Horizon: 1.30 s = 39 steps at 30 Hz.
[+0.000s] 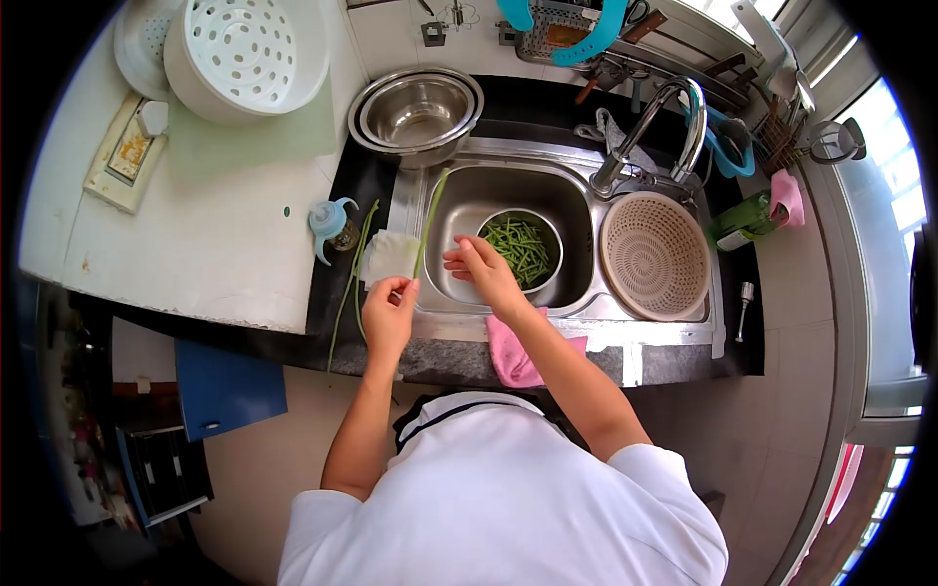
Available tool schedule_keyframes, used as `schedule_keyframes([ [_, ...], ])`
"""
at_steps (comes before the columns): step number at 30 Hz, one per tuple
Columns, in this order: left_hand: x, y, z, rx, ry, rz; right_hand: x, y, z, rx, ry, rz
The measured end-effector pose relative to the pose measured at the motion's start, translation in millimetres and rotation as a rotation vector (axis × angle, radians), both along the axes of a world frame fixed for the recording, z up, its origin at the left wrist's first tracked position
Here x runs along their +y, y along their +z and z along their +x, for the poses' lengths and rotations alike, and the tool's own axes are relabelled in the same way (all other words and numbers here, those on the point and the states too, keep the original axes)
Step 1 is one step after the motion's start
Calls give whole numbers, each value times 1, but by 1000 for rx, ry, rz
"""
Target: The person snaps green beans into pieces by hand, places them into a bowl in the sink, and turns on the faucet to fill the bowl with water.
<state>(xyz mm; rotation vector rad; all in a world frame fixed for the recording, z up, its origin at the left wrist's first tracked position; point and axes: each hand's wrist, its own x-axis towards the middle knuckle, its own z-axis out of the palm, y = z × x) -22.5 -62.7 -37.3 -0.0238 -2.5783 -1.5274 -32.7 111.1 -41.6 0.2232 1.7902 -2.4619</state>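
My left hand (388,317) pinches the lower end of a long green bean (429,227), which stands up along the sink's left edge. Over the sink (457,190), my right hand (486,273) is held with its fingers stretched out and apart, and nothing shows in them. Just beyond it, a metal bowl (559,256) inside the sink holds many short pieces of green bean (518,249). More long beans (350,293) lie on the dark counter left of my left hand, beside a whitish sheet or bag (389,256).
A beige colander (657,256) sits on the drainboard by the faucet (696,127). Nested steel bowls (415,112) stand behind the sink. A blue-handled bottle (327,223) is at left, a pink cloth (513,354) hangs at the front edge, and a green bottle (745,220) lies right.
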Motion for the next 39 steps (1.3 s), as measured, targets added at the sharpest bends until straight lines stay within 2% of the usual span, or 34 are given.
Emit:
schedule_keyframes([
  [3, 28, 5, 26, -46, -165, 52, -5, 20, -5, 38, -86, -180],
  [5, 28, 4, 26, -151, -285, 83, 2, 29, 1, 44, -41, -201],
  [7, 23, 19, 10, -307, -320, 365, 5, 37, 11, 43, 11, -221],
  [8, 20, 31, 1, -360, -315, 535, 4, 40, 18, 25, 32, -157],
  [11, 24, 71, -24, -344, -362, 726, 0, 43, 32, -4, 114, -71],
  [14, 34, 76, -39, -408, -468, 783, -1, 44, 38, 18, 195, 77],
  [17, 44, 62, -31, -395, -424, 888, 4, 52, 42, 46, 200, 45],
  [21, 52, 58, -13, -346, -341, 891, 6, 44, 45, 8, 144, 63],
  [23, 58, 57, -2, -314, -307, 892, 3, 43, 44, -15, 11, -278],
  [24, 63, 57, 5, -201, -280, 857, -2, 47, 43, -27, -38, -374],
  [25, 66, 58, 10, -89, -253, 821, -6, 47, 41, -27, -38, -375],
  [28, 62, 66, 21, -44, -195, 771, 4, 39, 22, -64, -315, -573],
  [31, 47, 69, 19, -53, -182, 712, 25, 42, 17, 46, -294, -406],
  [33, 40, 67, 13, -285, -390, 334, 22, 46, 19, 85, -214, -387],
  [35, 47, 55, 9, -189, -403, 286, 17, 50, 16, 76, -132, -251],
  [37, 50, 54, 5, -263, -513, 285, 11, 48, 19, 98, -87, -263],
  [39, 50, 45, 2, -240, -505, 203, 7, 51, 23, 75, -86, -254],
])
